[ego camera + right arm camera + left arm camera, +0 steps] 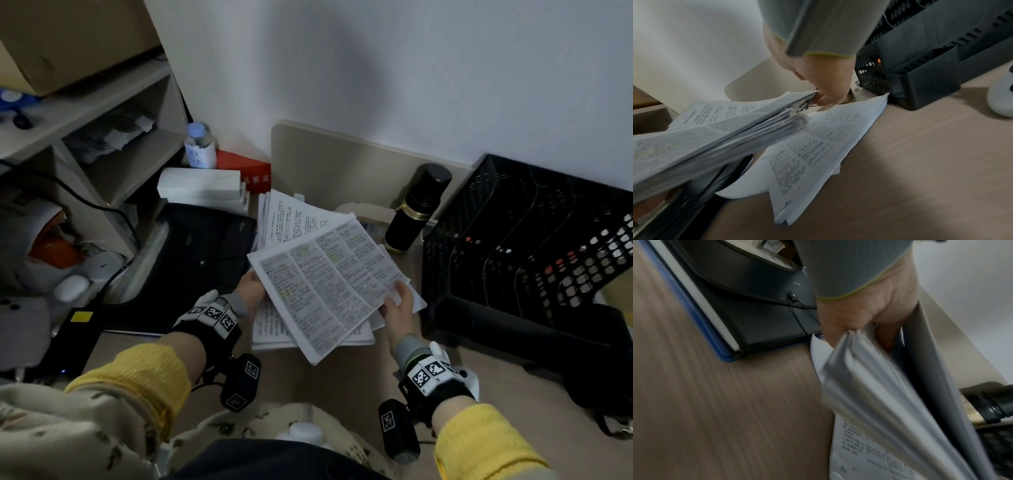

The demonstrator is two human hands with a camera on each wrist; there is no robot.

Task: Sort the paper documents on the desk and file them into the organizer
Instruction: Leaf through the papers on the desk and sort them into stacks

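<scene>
**White printed stack held off the desk, both hands on it**

White paper, dense printed columns with some yellow highlighting: the held stack (329, 284) is a thick sheaf lifted clear of the desk (342, 387), just left of the organizer (534, 240). Its long axis runs diagonally, from the near edge toward the far right; the far corner points toward the black flask (416, 209), which stands upright at the organizer's left side.

Left hand (251, 289): fingers curled round the stack's left edge, thumb side on top; the left wrist view shows the sheets fanning out from that grip. Right hand (399, 305): pinches the stack's right corner, thumb on the top page, fingers beneath. That corner is the part of the stack nearest the organizer.

Loose sheets (270, 329) lie flat on the desk under the held stack, and more printed pages (291, 216) are fanned behind it, farther left of the organizer. In the right wrist view one flat sheet's corner reaches the organizer's base; whether it touches, cannot tell.

Organizer: black mesh, upright dividers, standing against the wall. No white sheets can be made out in the slots.

Left of the held stack, well apart from the organizer: black expanding folder (202, 253), flap closed with an elastic cord.
</scene>
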